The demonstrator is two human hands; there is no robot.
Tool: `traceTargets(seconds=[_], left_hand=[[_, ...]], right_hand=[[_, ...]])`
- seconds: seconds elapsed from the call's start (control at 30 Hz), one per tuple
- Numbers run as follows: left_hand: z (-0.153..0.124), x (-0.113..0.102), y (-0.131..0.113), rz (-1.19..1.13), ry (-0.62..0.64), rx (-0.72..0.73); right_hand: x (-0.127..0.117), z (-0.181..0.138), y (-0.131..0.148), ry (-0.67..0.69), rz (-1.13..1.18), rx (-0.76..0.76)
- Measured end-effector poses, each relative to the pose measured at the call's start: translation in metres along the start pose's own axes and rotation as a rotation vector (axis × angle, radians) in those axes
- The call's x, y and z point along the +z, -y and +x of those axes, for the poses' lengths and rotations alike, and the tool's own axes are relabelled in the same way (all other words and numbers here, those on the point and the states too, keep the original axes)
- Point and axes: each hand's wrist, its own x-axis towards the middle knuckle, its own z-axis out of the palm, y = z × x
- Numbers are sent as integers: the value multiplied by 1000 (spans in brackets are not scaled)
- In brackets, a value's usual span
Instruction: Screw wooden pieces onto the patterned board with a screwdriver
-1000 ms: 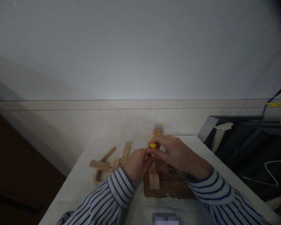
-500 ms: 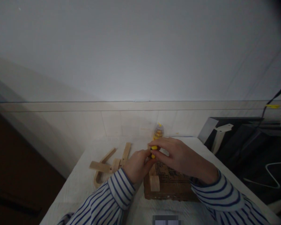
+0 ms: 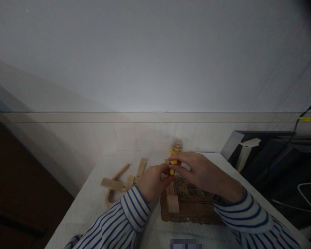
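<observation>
From my remote seat I see two forearms in long cloth sleeves, white with blue stripes: the left forearm slants up and rightward, the right forearm up and leftward. My bare left hand shows its back, fingers curled inward, thumb pointing right. My bare right hand sits slightly higher, wrist exposed beyond the cuff, thumb and index finger pinching leftward. Both hands' fingertips come close together

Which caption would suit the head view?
Left hand and right hand meet at a yellow piece near a patterned brown board.
</observation>
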Motion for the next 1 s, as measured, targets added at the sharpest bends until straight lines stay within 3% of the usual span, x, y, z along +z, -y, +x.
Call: traceTargets(seconds=[1.0], left_hand=[[0,-8,-6,12,77,62]], right_hand=[[1,-1,4,18,34,31]])
